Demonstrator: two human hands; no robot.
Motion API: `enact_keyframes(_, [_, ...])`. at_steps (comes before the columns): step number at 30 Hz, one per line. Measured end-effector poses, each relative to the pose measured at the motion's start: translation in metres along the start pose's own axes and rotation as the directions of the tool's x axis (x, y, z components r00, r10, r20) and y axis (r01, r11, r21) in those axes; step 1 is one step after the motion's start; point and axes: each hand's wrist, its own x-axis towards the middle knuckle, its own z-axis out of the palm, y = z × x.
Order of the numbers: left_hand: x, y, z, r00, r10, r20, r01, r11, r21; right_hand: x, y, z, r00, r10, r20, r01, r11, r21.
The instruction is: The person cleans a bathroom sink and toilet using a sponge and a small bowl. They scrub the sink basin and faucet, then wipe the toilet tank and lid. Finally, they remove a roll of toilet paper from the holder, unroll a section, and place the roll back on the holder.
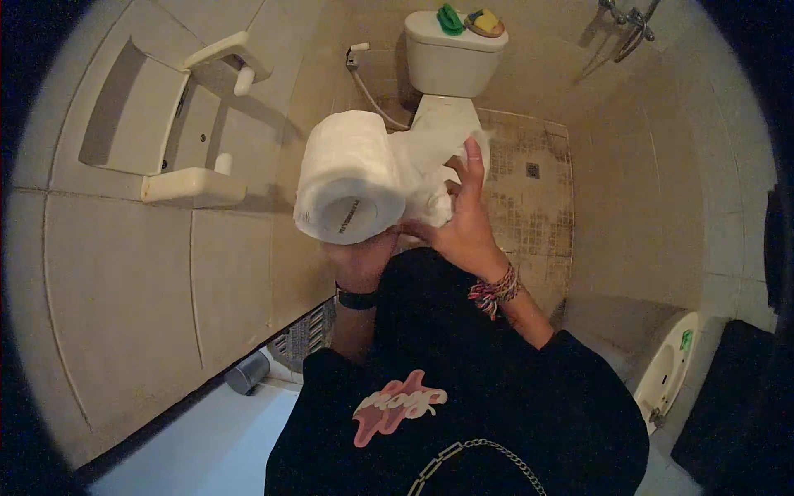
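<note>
A thick white toilet paper roll (351, 169) is held up in front of me, one round end tilted toward me with dark print on its core. My left hand (364, 260) supports it from below, mostly hidden behind it, with a dark band on the wrist. From the roll's right side runs a loose length of toilet paper (426, 161). My right hand (467, 227), with a woven bracelet, is closed around that crumpled loose paper; a finger sticks up beside it, and the other fingers are partly covered.
On the left wall is a white recessed paper holder (194, 186) with two projecting arms. Ahead stands a toilet (455, 62); a green item (451, 20) and a dish with something yellow (485, 23) sit on its tank. A hose sprayer (357, 51) hangs beside it. A washbasin (668, 364) is at right.
</note>
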Motion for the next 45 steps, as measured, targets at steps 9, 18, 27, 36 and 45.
enact_keyframes(9, [-0.012, -0.005, 0.002, 0.998, -0.055, -0.043, 0.058, 0.994, 0.095, -0.009, -0.007, -0.021, 0.962, -0.268, 0.052, 0.262, 0.851, -0.455])
enact_keyframes(18, [-0.01, -0.001, -0.022, 0.966, -0.093, 0.242, -0.258, -0.245, 0.935, 0.006, -0.024, -0.03, 0.977, -0.189, 0.094, 0.204, 0.961, -0.187])
enact_keyframes(27, [-0.018, 0.003, -0.02, 0.965, 0.13, 0.227, -0.217, -0.089, 0.972, 0.015, -0.033, -0.037, 0.984, 0.152, 0.09, -0.17, 0.955, 0.243])
enact_keyframes(36, [-0.015, -0.002, -0.036, 0.831, 0.164, 0.531, -0.463, -0.325, 0.825, -0.009, -0.004, -0.022, 0.956, -0.081, 0.283, 0.136, 0.974, -0.18])
enact_keyframes(45, [-0.011, -0.008, -0.035, 0.871, 0.147, 0.469, -0.42, -0.271, 0.866, -0.034, 0.015, -0.019, 0.931, 0.287, 0.224, -0.309, 0.949, 0.069])
